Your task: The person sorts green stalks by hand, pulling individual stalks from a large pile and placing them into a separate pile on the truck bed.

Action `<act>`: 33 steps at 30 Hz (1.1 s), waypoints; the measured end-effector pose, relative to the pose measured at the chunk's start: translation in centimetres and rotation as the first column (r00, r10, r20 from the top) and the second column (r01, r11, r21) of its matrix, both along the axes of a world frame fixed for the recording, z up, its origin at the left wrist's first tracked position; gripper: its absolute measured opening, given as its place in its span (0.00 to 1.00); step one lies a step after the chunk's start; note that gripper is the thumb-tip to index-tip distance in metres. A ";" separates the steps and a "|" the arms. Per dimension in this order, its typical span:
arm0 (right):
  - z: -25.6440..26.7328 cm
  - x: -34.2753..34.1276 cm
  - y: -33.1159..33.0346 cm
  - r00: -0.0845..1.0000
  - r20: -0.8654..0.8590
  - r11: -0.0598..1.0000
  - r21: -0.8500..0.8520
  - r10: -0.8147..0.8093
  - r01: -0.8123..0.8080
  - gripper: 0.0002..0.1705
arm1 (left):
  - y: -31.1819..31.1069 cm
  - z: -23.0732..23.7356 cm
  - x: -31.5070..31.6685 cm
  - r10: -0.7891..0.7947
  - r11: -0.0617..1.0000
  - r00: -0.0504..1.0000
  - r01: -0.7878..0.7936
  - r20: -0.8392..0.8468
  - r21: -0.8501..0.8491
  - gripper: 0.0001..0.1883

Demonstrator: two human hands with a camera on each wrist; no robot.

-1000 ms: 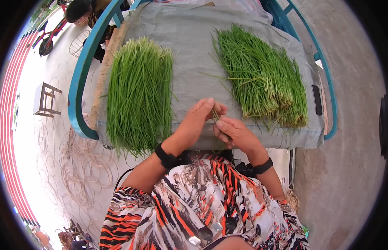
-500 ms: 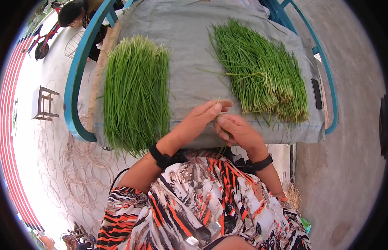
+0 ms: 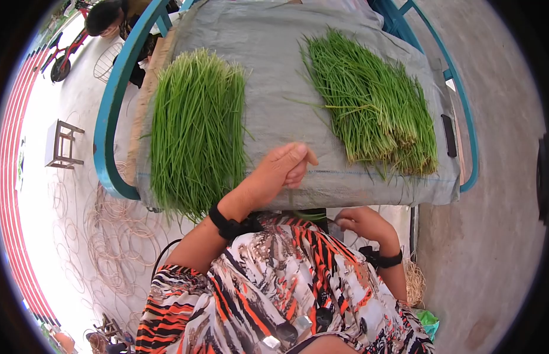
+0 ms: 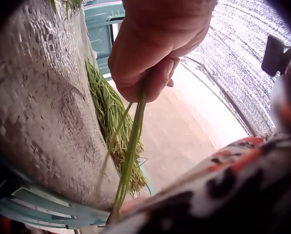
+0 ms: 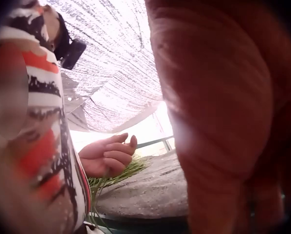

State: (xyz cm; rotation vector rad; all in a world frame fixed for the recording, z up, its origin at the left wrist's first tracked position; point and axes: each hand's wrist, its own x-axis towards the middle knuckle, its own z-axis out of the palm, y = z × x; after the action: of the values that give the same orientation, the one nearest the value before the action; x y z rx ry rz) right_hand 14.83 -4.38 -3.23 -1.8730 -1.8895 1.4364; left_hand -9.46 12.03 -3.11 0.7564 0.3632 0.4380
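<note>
Left hand (image 3: 280,171) pinches chive stalks (image 4: 132,156)
Right hand (image 3: 369,225) by the printed shirt (image 3: 286,265), fingers bent, its hold unclear; the chive stalks trail below the left hand; beyond, two chive piles (image 3: 198,130) lie on the gray sheet (image 3: 274,76).

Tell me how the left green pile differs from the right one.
The left pile has its pale ends at the far side; the right pile has them at the near side. The left pile lies fairly straight, while the right pile slants. The left pile overhangs the near edge of the gray sheet; the right pile stops short. Both are long, thin stalks.
</note>
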 end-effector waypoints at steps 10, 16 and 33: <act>4.4 -6.1 7.0 0.778 -0.477 0.730 0.340 -0.410 0.593 0.11 | -1.5 0.7 1.2 -0.149 0.940 0.963 0.209 -0.226 0.270 0.16; 2.5 -6.2 6.3 0.749 -0.524 0.786 0.218 -0.406 0.579 0.06 | -2.2 -0.3 1.0 -0.193 0.900 0.930 0.295 -0.313 0.321 0.16; 0.7 -4.5 6.0 0.679 0.101 0.493 0.766 -0.727 0.413 0.09 | -1.7 -0.5 3.2 -0.008 0.999 0.911 0.029 -0.411 0.046 0.14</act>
State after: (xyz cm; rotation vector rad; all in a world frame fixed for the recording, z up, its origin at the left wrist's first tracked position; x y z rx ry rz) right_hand 10.34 1.61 -2.56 -2.1370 -1.3235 0.0401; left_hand -6.27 10.32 -3.62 0.9021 0.7420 0.2664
